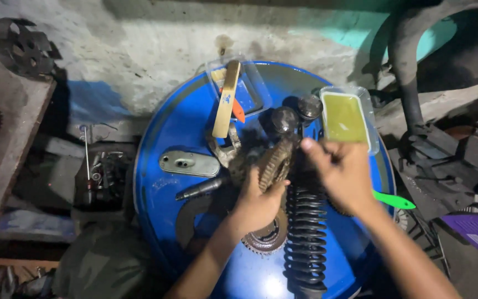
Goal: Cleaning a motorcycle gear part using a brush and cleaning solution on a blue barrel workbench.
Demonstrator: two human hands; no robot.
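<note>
Landmark: blue drum top [172,127]. Left hand [258,202] sits over its centre, fingers closed round a rusty toothed gear [275,163] held on edge, tilted up-right. Right hand [343,173] is just right of the gear, fingertips pinched on something small (blurred, can't tell what). Black coil spring [305,232] runs near-to-far between the hands, its top hidden behind them, its bottom cut off.
</note>
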